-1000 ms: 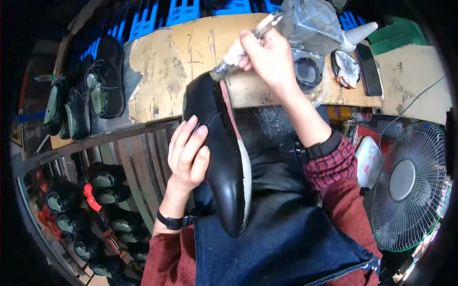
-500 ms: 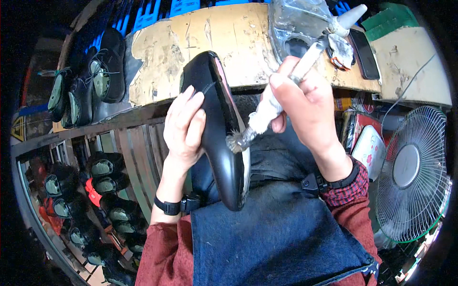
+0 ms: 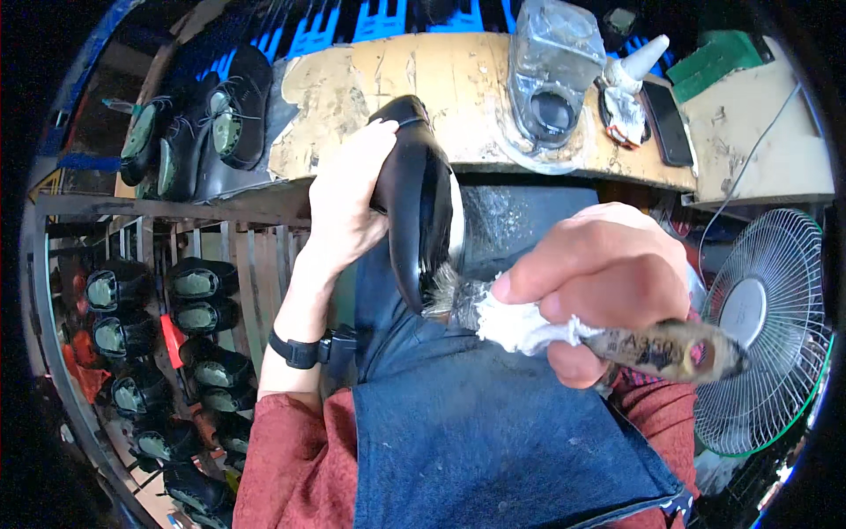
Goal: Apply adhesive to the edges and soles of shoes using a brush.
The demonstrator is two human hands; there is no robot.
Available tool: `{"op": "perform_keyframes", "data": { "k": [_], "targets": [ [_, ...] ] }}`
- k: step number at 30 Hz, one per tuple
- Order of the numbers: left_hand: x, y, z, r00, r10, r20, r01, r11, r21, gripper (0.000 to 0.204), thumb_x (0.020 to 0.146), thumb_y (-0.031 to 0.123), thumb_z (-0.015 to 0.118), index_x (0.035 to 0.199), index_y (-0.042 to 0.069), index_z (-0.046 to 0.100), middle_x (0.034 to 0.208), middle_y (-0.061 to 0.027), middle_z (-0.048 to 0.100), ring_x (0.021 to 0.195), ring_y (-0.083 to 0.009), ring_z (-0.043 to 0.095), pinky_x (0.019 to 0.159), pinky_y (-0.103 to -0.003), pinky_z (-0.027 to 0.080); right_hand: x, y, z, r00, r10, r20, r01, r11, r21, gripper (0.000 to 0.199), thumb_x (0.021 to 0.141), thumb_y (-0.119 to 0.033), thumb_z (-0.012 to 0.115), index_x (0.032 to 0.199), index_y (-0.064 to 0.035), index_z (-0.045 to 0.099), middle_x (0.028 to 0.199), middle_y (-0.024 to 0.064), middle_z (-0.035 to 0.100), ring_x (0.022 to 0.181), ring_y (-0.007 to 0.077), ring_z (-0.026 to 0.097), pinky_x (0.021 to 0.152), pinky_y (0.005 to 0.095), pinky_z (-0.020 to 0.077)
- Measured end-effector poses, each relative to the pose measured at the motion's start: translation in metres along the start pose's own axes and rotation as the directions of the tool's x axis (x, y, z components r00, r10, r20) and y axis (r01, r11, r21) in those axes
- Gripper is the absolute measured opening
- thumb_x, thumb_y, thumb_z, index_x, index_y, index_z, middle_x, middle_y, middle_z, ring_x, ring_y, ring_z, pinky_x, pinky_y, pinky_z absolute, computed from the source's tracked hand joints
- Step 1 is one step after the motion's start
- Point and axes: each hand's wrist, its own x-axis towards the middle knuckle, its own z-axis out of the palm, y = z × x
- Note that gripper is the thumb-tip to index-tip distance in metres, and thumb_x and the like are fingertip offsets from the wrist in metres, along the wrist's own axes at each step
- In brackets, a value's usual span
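Observation:
A black shoe upper is held in my left hand, whose fingers wrap round its heel end. It tilts with the toe toward me, its lower side turned to the right; a pale strip runs along that edge. My right hand grips a brush with a brown handle and white wrapping round its middle. The brush's frayed bristles touch the lower edge of the shoe near the toe. A glossy dark band shows along that side of the shoe.
On the wooden bench ahead stand a clear plastic container, a white-nozzled bottle and a phone. Finished-looking laced shoes sit at left. A rack of black shoes is lower left; a fan stands right.
My right hand has brought the brush nearer me and swung its handle down to the right; the bristles moved toward the toe. My left hand has shifted up to the heel, turning the shoe.

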Motion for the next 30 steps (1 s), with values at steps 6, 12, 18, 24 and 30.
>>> {"op": "perform_keyframes", "data": {
  "k": [6, 12, 18, 24, 30],
  "targets": [
    [0.039, 0.007, -0.047, 0.92, -0.152, 0.361, 0.235, 0.951, -0.199, 0.077, 0.059, 0.024, 0.084, 0.126, 0.002, 0.051, 0.119, -0.019, 0.06, 0.11, -0.0345, 0.059, 0.093, -0.039, 0.047, 0.022, -0.008, -0.021, 0.956, 0.288, 0.045, -0.27, 0.932, -0.244, 0.017, 0.073, -0.014, 0.066, 0.071, -0.0049, 0.052, 0.068, 0.0125, 0.064, 0.058, 0.0196, 0.062, 0.054, 0.0289, 0.0502],
    [0.036, 0.024, -0.058, 0.709, -0.131, 0.693, 0.496, 0.791, -0.358, 0.093, 0.051, 0.029, 0.09, 0.128, 0.002, 0.046, 0.115, -0.017, 0.061, 0.109, -0.0294, 0.059, 0.095, -0.037, 0.045, 0.033, 0.02, -0.028, 0.793, 0.411, -0.45, -0.345, 0.911, 0.224, 0.017, 0.094, -0.019, 0.046, 0.086, -0.0044, 0.045, 0.075, 0.0141, 0.062, 0.062, 0.0156, 0.059, 0.057, 0.0277, 0.05],
    [0.024, 0.015, -0.044, 0.649, -0.133, 0.749, 0.546, 0.767, -0.338, 0.092, 0.05, 0.026, 0.091, 0.126, 0.0, 0.046, 0.113, -0.0162, 0.061, 0.106, -0.0279, 0.06, 0.092, -0.037, 0.046, 0.047, 0.052, -0.026, 0.853, 0.347, -0.389, -0.327, 0.938, 0.119, 0.014, 0.098, -0.016, 0.045, 0.091, -0.0032, 0.048, 0.083, 0.0145, 0.065, 0.063, 0.0115, 0.059, 0.055, 0.023, 0.0474],
    [0.025, -0.005, -0.031, 0.647, -0.121, 0.752, 0.652, 0.6, -0.464, 0.082, 0.051, 0.018, 0.091, 0.12, -0.001, 0.051, 0.11, -0.0108, 0.063, 0.104, -0.0189, 0.058, 0.094, -0.032, 0.043, 0.03, 0.063, -0.023, 0.91, 0.273, -0.312, -0.287, 0.958, 0.002, 0.016, 0.092, -0.018, 0.053, 0.087, -0.0039, 0.046, 0.08, 0.0167, 0.065, 0.065, 0.0147, 0.061, 0.059, 0.0273, 0.0501],
    [0.013, -0.028, -0.011, 0.547, -0.127, 0.827, 0.837, 0.06, -0.544, 0.077, 0.054, 0.009, 0.082, 0.123, -0.004, 0.05, 0.112, -0.0074, 0.062, 0.104, -0.0145, 0.055, 0.095, -0.028, 0.04, -0.016, 0.074, -0.003, 0.886, 0.347, -0.309, -0.26, 0.921, 0.29, 0.018, 0.084, -0.001, 0.063, 0.096, 0.0, 0.049, 0.086, 0.0133, 0.065, 0.075, 0.0155, 0.063, 0.066, 0.0272, 0.0508]
  ]
}}
